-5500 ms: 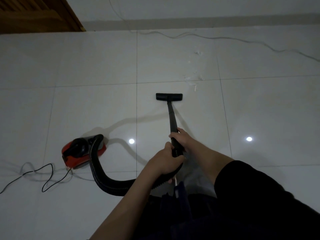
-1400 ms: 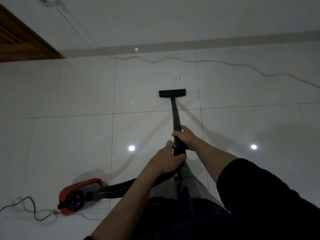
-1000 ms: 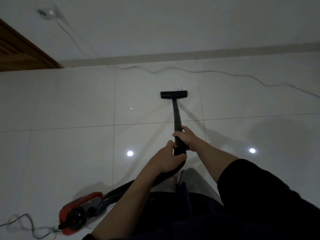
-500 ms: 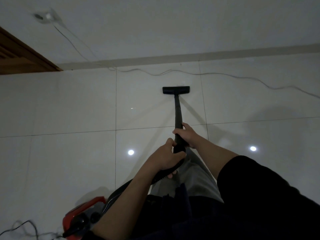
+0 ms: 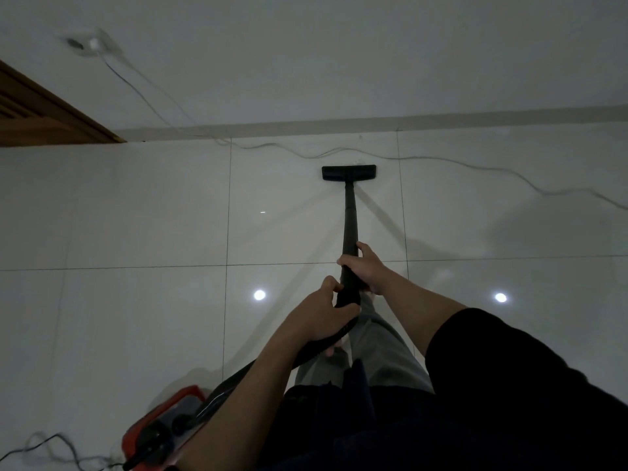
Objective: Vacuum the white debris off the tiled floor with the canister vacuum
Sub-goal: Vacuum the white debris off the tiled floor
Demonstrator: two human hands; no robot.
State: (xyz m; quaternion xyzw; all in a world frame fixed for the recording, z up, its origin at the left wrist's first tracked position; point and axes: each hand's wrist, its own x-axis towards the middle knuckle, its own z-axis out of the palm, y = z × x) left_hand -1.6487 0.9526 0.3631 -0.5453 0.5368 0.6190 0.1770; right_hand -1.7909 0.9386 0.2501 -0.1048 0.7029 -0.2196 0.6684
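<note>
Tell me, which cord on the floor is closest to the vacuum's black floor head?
The pale cord along the far wall, passing just beyond the floor head. The dark cord lies coiled bottom-left beside the red canister.

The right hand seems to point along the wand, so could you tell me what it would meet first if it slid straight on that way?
Sliding up the wand, the right hand would likely first reach the floor nozzle; the shaft between looks free.

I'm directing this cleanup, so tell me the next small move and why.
Probably ease the floor nozzle slightly forward. A small white fleck seems to peek over its far edge, with the thin cord lying just beyond. Both hands, left and right, already grip the wand.
</note>
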